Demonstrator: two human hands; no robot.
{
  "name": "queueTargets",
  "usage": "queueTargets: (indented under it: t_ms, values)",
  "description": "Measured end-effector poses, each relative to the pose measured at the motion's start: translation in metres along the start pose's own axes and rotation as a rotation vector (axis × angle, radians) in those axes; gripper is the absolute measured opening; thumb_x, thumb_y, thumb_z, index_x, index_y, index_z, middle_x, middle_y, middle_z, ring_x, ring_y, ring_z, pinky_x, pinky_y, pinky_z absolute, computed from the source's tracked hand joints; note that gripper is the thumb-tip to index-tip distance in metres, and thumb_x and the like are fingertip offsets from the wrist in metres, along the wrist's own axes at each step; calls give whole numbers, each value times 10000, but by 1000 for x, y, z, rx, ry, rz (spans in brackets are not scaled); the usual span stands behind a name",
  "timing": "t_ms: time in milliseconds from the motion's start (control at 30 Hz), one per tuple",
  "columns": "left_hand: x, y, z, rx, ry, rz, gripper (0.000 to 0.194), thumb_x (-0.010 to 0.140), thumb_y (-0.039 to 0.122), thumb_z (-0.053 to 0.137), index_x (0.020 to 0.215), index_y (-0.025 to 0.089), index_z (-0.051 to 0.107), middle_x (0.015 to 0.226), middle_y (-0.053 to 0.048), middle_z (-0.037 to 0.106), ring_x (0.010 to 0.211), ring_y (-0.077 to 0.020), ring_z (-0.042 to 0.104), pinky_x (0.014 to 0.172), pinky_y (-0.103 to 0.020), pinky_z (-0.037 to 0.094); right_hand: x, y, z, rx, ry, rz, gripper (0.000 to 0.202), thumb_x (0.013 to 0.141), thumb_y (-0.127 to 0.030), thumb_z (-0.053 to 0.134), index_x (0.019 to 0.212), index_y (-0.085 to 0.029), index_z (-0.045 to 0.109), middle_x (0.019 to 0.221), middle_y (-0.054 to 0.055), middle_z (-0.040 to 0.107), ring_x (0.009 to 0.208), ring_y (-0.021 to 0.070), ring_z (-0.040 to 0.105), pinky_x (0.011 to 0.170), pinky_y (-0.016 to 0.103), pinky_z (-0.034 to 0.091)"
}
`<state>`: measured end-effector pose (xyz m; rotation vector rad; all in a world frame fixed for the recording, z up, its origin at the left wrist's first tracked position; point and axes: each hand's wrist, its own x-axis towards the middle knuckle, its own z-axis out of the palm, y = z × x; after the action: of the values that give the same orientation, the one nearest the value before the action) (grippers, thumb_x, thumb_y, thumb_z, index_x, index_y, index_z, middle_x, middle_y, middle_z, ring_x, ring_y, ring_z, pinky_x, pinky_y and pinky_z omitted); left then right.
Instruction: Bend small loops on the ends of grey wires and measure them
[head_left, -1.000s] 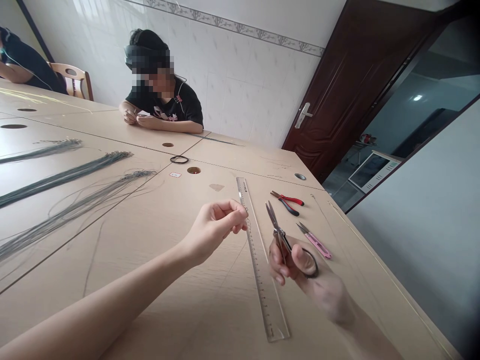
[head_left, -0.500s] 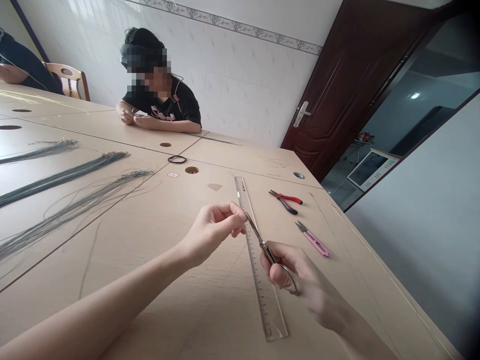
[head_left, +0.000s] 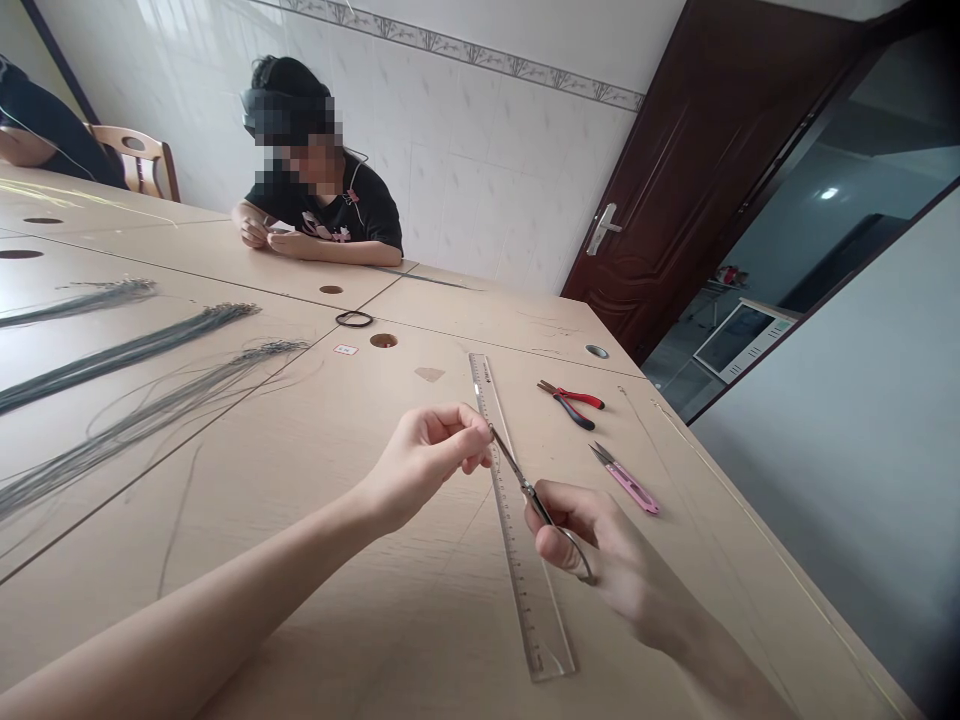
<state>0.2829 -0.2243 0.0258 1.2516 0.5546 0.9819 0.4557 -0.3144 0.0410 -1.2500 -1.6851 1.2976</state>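
Observation:
My right hand point(head_left: 592, 540) is wrapped round the handles of a slim metal tool point(head_left: 517, 475), which looks like long-nosed scissors or forceps. The tool's tip meets the fingertips of my left hand point(head_left: 439, 450), which are pinched together on something too small to make out. Both hands are over a clear ruler point(head_left: 536, 620) lying lengthwise on the table. Right of the ruler rest pliers point(head_left: 574, 402) with red and dark blue handles and pink thread snips point(head_left: 628, 482).
Bundles of grey thread point(head_left: 120, 360) lie on the left. A black ring point(head_left: 354, 319), a table hole point(head_left: 383, 341) and a tape roll point(head_left: 597, 351) are farther back. Yellow strands point(head_left: 750, 525) run along the right edge. A person point(head_left: 322, 200) sits across the table.
My right hand and the tool have shifted very slightly, and the tool's handles look a little closer together. My left hand stays in place.

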Motion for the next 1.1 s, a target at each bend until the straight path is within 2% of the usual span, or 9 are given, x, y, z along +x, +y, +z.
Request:
queueTargets:
  t_ms: [67,133,233,367,533,767,867,967,1100]
  values:
    - [0,0,0,19,16,-7,237,744,292,634,572,163,536,494,33,455,619,-137,517,592,-256,336,0,-1,-3,-40,7,-12,438,838,-596,487,693,-192,400,642,-42,304,586,103,280,509,237,239]
    - [0,0,0,42,45,-18,224,745,278,627,574,167,534,503,33,448,626,-138,511,596,-259,343,1,-1,-9,-241,77,18,400,877,-569,417,734,-196,429,655,-33,368,591,106,348,530,232,296]
    - [1,-1,-1,72,80,-46,228,758,287,628,583,177,533,526,30,442,645,-139,505,620,-262,370,9,5,-20,-708,331,224,264,900,-428,418,791,-195,480,720,3,520,646,134,483,592,251,356]
    - [0,-3,-2,83,59,-58,271,788,341,621,583,189,528,549,29,431,654,-133,489,697,-271,413,20,22,-33,-955,535,431,87,850,-183,464,860,-139,539,862,107,603,818,212,559,683,311,381]
    - [-1,-2,-3,66,52,-72,251,789,333,624,598,199,532,549,39,420,659,-120,496,760,-261,416,23,30,-30,-1113,555,541,208,907,-283,492,1001,-111,561,839,47,625,780,170,602,712,328,464]
    - [-1,-3,-2,55,45,-62,250,804,299,610,598,183,530,547,39,442,671,-116,495,739,-255,401,21,33,-26,-1209,472,523,211,903,-326,534,917,-133,618,945,53,638,848,161,610,761,345,500]
    - [-2,-4,-1,31,29,-46,232,806,296,610,618,177,543,543,40,462,639,-112,480,715,-263,397,17,31,-33,-1224,463,502,189,905,-277,535,998,-133,614,978,60,640,874,164,614,784,345,499]
    - [-1,-5,0,-5,12,-31,199,800,270,618,638,172,558,533,41,471,635,-115,492,695,-268,392,14,31,-49,-1261,532,547,208,912,-189,505,1088,-114,586,1044,95,623,972,190,596,817,352,488]
    - [0,-5,0,-47,-36,12,186,799,248,630,646,161,572,533,45,479,589,-97,469,686,-274,398,15,39,-67,-1271,553,717,163,909,-243,523,947,-114,615,1020,81,620,942,192,599,773,362,511]
